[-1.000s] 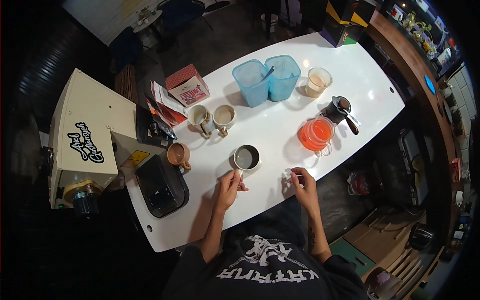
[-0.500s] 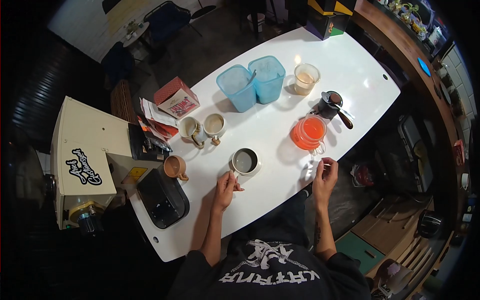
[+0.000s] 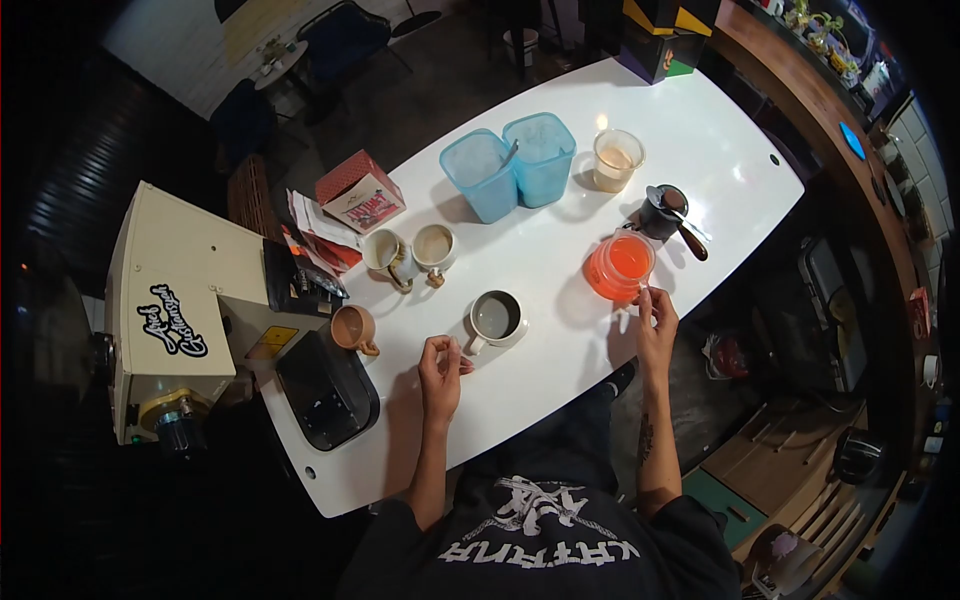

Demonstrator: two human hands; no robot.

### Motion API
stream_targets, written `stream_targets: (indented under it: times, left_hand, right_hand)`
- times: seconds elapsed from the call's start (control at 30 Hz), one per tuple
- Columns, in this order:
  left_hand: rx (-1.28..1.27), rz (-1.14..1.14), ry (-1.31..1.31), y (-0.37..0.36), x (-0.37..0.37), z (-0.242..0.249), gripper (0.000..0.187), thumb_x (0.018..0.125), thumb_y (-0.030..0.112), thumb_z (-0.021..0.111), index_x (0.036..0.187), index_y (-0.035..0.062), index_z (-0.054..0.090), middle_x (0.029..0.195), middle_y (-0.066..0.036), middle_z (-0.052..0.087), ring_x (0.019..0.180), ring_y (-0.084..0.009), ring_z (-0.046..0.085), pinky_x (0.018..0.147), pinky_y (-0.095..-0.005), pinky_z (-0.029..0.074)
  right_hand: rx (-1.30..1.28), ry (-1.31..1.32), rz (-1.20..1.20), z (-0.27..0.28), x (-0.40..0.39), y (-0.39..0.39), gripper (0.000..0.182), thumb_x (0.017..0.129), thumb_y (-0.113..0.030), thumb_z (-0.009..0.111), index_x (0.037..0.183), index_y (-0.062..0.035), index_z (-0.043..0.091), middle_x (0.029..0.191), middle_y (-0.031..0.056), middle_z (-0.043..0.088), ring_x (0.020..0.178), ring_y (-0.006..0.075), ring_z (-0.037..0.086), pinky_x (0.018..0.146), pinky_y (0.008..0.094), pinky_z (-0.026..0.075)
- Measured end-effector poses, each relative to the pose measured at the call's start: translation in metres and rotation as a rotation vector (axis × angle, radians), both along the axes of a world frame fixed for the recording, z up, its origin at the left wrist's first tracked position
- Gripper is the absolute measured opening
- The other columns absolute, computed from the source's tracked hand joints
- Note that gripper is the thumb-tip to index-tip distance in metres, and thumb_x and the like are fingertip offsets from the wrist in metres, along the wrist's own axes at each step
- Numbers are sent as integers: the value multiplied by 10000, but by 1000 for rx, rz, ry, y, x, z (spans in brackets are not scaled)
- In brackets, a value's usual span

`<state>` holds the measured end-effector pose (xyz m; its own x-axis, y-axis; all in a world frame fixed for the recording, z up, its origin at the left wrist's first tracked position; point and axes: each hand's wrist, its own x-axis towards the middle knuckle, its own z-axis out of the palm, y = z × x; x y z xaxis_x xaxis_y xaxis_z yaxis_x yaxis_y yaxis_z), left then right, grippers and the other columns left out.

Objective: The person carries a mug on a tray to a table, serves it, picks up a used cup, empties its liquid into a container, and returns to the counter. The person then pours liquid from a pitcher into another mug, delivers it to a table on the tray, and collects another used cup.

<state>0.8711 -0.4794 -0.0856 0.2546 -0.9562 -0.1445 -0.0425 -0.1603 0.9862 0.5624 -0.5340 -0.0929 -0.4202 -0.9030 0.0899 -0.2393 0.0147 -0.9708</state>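
Probably weighty with liquid (image 3: 630,258), the breakable jug (image 3: 607,274) is best held by its handle (image 3: 642,292); right hand (image 3: 656,325) there, grip unclear; left hand (image 3: 440,378) released, near the mug (image 3: 508,338).

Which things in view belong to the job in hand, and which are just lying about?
Likely in use:
red-filled jug, right hand at its handle
white cup, left hand beside its handle

Apparently lying about:
blue containers
brown mug
red-and-white box
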Motion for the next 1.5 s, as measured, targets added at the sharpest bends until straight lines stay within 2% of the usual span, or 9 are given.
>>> stream_targets:
  times: [0.4,0.53,0.6,0.73,0.8,0.9,1.13,1.4,1.5]
  left_hand:
    - [24,-31,16,0,8,2,213,970,167,540,831,8,566,696,-14,524,669,-78,552,635,-261,527]
    - [20,-37,58,0,9,-4,201,972,168,533,856,7,565,715,-12,526,667,-79,549,637,-263,527]
    - [-3,-69,39,1,9,-2,175,970,167,533,924,0,550,828,-38,550,705,-93,568,647,-264,532]
    - [-31,-38,99,2,3,5,190,960,187,559,1014,6,535,908,-40,560,696,-75,568,611,-225,520]
    - [114,-151,98,3,4,6,261,962,184,548,1128,-15,517,1037,-79,535,791,-136,602,681,-278,557]
    - [127,-211,100,2,1,3,269,965,192,542,1133,-18,533,1014,-76,556,778,-133,599,685,-288,567]
    - [96,-284,63,0,-5,-2,258,982,215,506,1068,-19,568,979,-73,590,765,-122,591,689,-296,584]
    - [161,-292,159,-3,-6,-8,235,1009,233,437,938,18,501,874,-25,449,763,-129,586,694,-321,598]
    - [174,-281,172,-4,-9,-8,296,1018,281,405,960,8,505,904,-42,474,760,-139,589,694,-327,598]
  right_hand:
    - [-48,-212,54,-8,-1,-12,215,976,-164,505,843,-2,555,730,-9,513,692,69,444,653,243,379]
    - [-95,-281,79,-16,-2,-16,228,979,-177,505,837,-4,550,728,-26,495,697,58,416,639,231,349]
    - [-137,-291,62,-15,0,-18,256,973,-203,536,766,-54,514,672,-57,409,618,43,336,562,213,279]
    - [-159,-301,26,-23,1,-23,266,970,-211,542,754,-58,512,664,-59,407,613,40,332,554,213,266]
    - [-160,-303,21,-24,0,-23,276,967,-217,548,741,-63,511,653,-59,405,599,39,325,543,213,256]
    - [-138,-333,58,-21,-2,-20,301,979,-210,516,737,-30,506,693,-57,411,658,45,335,576,234,269]
    - [-126,-211,99,-20,-10,-20,293,980,-181,506,731,-37,455,694,-56,360,660,49,318,572,236,267]
    - [-83,-201,122,-14,-14,-20,300,973,-196,515,728,-30,468,691,-48,378,669,57,335,581,239,283]
    - [-77,-186,147,-17,-18,-21,300,974,-201,512,732,-27,480,692,-46,391,671,60,347,582,240,294]
